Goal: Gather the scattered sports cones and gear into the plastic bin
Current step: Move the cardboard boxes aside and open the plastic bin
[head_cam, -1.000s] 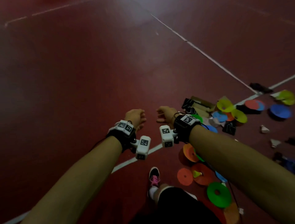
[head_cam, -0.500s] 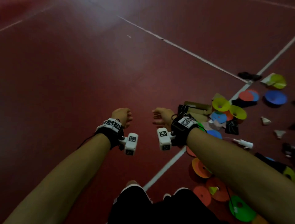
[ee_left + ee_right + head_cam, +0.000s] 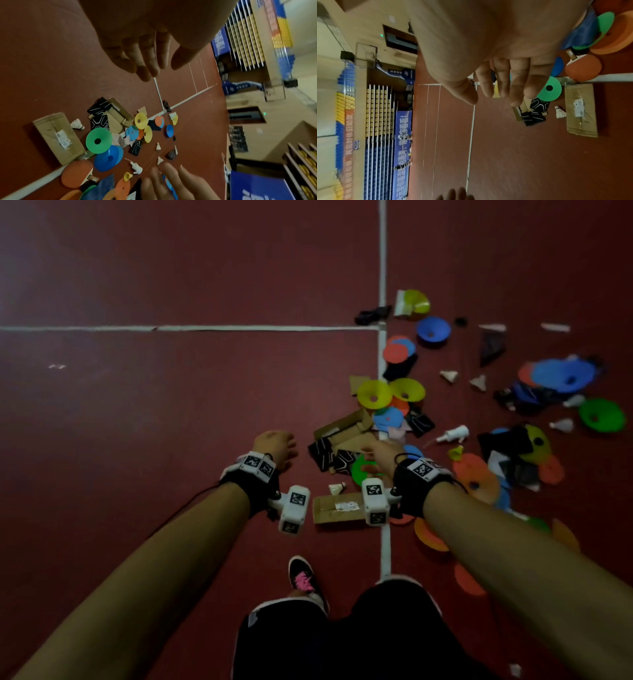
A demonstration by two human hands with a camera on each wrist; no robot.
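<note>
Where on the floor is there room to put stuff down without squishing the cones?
Bare floor spreads left of the long white line, on both sides of the crossing line. Right of it is crowded: yellow cones, a blue cone, shuttlecocks and cardboard.

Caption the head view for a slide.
Both empty hands, left and right, hover above scattered cones on a red court floor.

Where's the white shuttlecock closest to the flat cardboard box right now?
In the head view, the white shuttlecock lies on the floor between the wrists, just above the flat cardboard box, left of the green cone.
</note>
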